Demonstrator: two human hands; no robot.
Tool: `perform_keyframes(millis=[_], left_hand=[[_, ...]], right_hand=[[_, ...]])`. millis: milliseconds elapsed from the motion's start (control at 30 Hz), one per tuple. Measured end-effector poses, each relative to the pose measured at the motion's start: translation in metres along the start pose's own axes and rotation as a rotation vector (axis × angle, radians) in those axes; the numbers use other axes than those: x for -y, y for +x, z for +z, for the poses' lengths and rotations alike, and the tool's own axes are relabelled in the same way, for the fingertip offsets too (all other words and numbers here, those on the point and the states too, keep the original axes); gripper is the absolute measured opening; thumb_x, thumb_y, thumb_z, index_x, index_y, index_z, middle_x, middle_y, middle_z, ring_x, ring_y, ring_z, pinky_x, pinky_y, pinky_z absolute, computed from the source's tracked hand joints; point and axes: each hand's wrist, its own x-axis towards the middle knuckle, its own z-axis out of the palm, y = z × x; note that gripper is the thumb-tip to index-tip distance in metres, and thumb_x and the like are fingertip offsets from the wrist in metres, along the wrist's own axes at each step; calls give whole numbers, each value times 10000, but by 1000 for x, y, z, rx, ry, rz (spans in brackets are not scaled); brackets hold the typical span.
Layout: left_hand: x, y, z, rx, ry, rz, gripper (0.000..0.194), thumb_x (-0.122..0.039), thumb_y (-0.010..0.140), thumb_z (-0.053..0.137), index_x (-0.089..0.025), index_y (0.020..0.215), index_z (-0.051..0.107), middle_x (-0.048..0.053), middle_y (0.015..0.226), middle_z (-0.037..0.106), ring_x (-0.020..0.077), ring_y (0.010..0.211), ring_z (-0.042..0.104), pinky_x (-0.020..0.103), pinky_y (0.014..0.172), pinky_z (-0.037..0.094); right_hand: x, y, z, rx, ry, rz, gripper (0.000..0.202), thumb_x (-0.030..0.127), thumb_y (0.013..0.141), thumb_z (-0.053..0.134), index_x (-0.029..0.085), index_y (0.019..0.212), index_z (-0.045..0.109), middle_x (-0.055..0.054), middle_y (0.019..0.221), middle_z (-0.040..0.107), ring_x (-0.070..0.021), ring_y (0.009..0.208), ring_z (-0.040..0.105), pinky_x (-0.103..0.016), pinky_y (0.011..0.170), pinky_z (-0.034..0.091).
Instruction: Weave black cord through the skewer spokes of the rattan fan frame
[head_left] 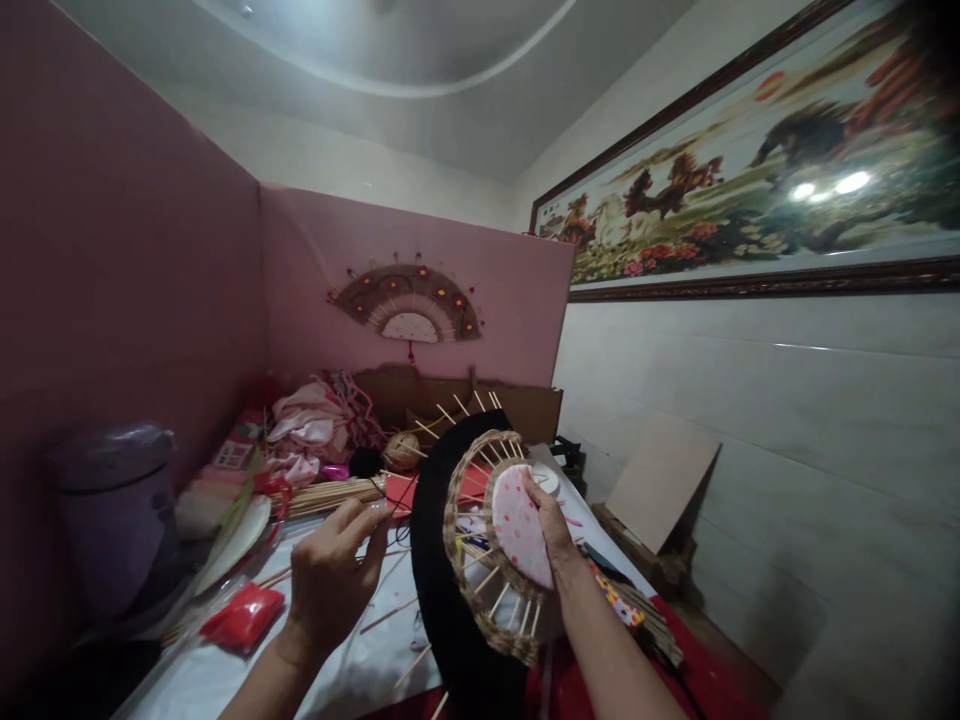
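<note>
A half-round fan [442, 540] is tilted on its side over the table, made of thin sticks with a wide black band, woven twine rings [459, 510] and a pink-dotted white fabric centre [517, 525]. My right hand [551, 520] grips it at the fabric centre, thumb on the front and the other fingers hidden behind. To the left of the band, my left hand [337, 560] is closed in a pinch on thin black yarn [405, 515] that runs towards the fan's sticks. Beyond the hands lie a black ball of yarn [365, 462] and a ball of twine [402, 451].
On the white-covered table [337, 665] are a red packet [244, 615], a bundle of sticks [322, 496] and heaped pink cloth [311, 415]. A finished-looking fan [409, 300] hangs on the pink partition [517, 300]. A lidded bin [112, 520] stands left.
</note>
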Motion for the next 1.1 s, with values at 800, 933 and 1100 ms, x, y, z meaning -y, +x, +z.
perform_keyframes(millis=[800, 933, 1100], left_hand=[[4, 5, 11, 150, -1098, -1015, 337, -335, 557, 726, -159, 844, 729, -15, 493, 548, 34, 399, 282, 175, 378, 164], [-7, 8, 7, 201, -1094, -1010, 301, -256, 501, 725, -168, 789, 745, -10, 519, 566, 43, 425, 281, 180, 385, 171], [-17, 13, 0, 229, -1087, -1000, 256, -201, 492, 698, -182, 742, 751, 9, 589, 617, 54, 456, 304, 183, 399, 183]], right_hand=[[0, 5, -7, -47, 32, -26, 325, 391, 828, 497, 110, 755, 643, -69, 608, 686, -180, 494, 626, -312, 527, 517], [-1, 6, -7, -36, 47, -17, 320, 401, 816, 517, 108, 794, 643, -69, 628, 692, -179, 509, 634, -304, 534, 518], [-2, 7, -9, -54, 44, -54, 272, 377, 801, 548, 121, 808, 638, -62, 643, 697, -173, 526, 640, -303, 573, 524]])
